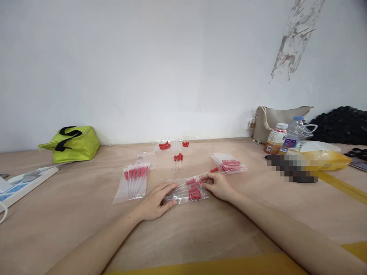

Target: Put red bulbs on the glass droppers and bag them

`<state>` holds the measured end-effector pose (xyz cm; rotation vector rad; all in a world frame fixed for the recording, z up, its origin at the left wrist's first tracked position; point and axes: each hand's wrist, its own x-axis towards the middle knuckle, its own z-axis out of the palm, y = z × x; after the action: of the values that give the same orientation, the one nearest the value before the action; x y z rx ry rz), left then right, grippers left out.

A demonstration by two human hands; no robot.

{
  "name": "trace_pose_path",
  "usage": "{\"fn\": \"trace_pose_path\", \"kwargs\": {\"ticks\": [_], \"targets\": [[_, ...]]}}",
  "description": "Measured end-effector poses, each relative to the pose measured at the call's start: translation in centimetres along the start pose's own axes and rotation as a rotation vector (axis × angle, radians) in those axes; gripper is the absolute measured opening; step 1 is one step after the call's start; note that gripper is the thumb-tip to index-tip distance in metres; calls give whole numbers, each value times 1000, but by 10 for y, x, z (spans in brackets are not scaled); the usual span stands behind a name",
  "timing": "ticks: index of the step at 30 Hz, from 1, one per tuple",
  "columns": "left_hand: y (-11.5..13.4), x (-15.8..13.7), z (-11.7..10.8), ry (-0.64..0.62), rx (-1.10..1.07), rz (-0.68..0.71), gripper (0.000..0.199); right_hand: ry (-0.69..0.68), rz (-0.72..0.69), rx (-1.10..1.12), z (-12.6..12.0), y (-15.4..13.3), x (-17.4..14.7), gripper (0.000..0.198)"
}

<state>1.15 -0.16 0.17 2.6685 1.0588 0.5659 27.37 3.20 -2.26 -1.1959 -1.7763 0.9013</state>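
A clear zip bag [179, 196] lies in front of me, with several red-bulbed droppers [193, 190] inside, bulbs toward the right end. My left hand [156, 200] grips the bag's left end between thumb and fingers. At its right edge, the fingers of my right hand [216, 186] are closed around a single dropper [213, 170], its red bulb pointing up and right. Whether that dropper's tip is inside the bag, I cannot tell. To the left lies a filled bag of droppers [134, 183]. Loose droppers [178, 157] lie beyond my hands.
Stacked filled bags [229, 164] lie right of my hands. Flat bags [146, 158] and more red bulbs [164, 145] are farther back. A lime bag [76, 145] and a power strip [28, 183] are left; bottles [276, 139] and a grey bag [263, 126] stand right.
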Motion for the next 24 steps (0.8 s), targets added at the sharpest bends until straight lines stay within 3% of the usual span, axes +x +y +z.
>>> {"fn": "trace_pose_path", "kwargs": {"ticks": [7, 12, 17, 20, 24], "targets": [[0, 0, 0, 6, -5, 5, 45, -119, 35, 287, 1, -2, -1, 28], [0, 1, -2, -40, -19, 40, 38, 24, 236, 172, -1, 0, 5, 25], [-1, 2, -2, -80, -5, 67, 39, -38, 165, 49, 2, 0, 5, 27], [0, 2, -2, -91, 5, 62, 40, -19, 150, 117, 3, -5, 1, 28], [1, 0, -1, -32, -19, 4, 53, -99, 173, 200, 1, -15, -3, 32]]}}
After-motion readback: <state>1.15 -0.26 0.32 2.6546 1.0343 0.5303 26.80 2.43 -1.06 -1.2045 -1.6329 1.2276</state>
